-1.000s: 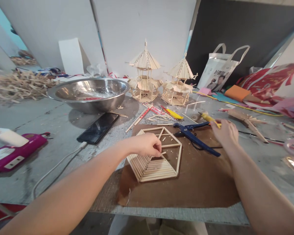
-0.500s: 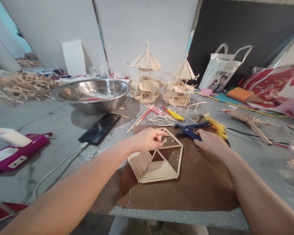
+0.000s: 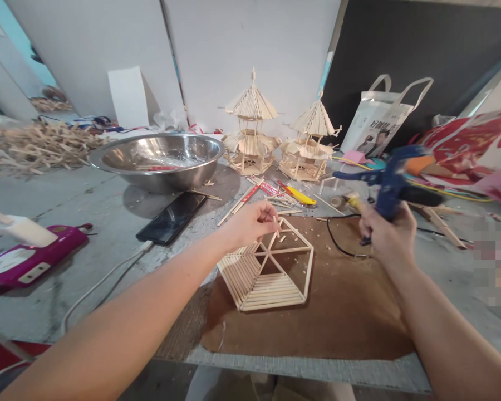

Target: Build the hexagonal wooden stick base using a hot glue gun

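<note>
A flat, six-sided frame of pale round wooden sticks [image 3: 273, 292] is lying on a brown rectangular mat [image 3: 338, 323], near the table's front edge. Rows of parallel sticks are filling its left and near sections, while spokes are dividing the other visible sections, which are showing the mat through them. The person's bare left hand [image 3: 254, 223] is hovering over the frame's far left part, its fingertips closing on a short, pale piece of stick [image 3: 276, 221]. Small offcuts are lying scattered inside the frame. The bare right hand [image 3: 390, 236] is gripping a dark blue hand cutter [image 3: 387, 192], holding it above the mat's far right corner; the tool is showing partly blurred. Just beyond that hand, a yellow glue gun [image 3: 353, 201] is lying partly hidden. Beyond the frame, a yellow-handled tool [image 3: 301, 195] is resting among loose sticks. To the left, a black phone [image 3: 173, 218] is lying beside a wide, shiny steel bowl [image 3: 192, 174], and a purple power strip [image 3: 60, 256] is sitting farther left. At the back, two tiered pale-stick pavilions [image 3: 251, 108] are standing side by side, with a white handled bag [image 3: 369, 122] leaning to their right.
</note>
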